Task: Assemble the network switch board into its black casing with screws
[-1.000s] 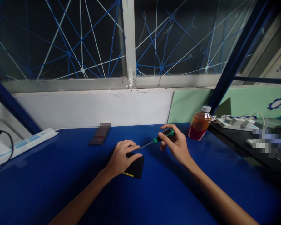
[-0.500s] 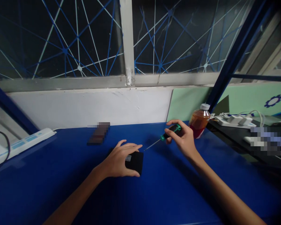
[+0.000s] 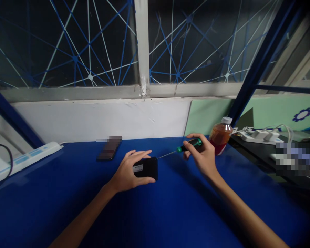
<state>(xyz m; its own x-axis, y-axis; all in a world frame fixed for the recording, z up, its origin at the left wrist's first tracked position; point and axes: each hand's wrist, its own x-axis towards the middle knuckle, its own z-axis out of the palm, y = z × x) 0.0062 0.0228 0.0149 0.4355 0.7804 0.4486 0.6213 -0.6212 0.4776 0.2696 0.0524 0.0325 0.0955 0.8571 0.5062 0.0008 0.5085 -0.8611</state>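
My left hand [image 3: 129,172] grips a flat black box [image 3: 150,168] by its long edges, thumb on the near side and fingers on the far side. A small pale label shows on the box beside my palm. The box is tilted, its right end raised toward the screwdriver. In my right hand [image 3: 201,155] is a screwdriver [image 3: 192,144] with a black and green handle, held between thumb and fingers. Its thin shaft points left, and the tip is at the far right corner of the box; whether it touches cannot be made out.
A dark phone-like slab [image 3: 110,150] lies on the blue table [image 3: 144,217], behind my left hand. A white power strip [image 3: 33,158] is at the left. Behind my right hand stands a bottle [image 3: 220,136] of reddish drink. Another power strip [image 3: 260,136] lies farther right.
My left hand has closed on the black box and tilted it, raising its right end. The screwdriver is held flatter, and its tip has moved slightly up and left to the box's corner.
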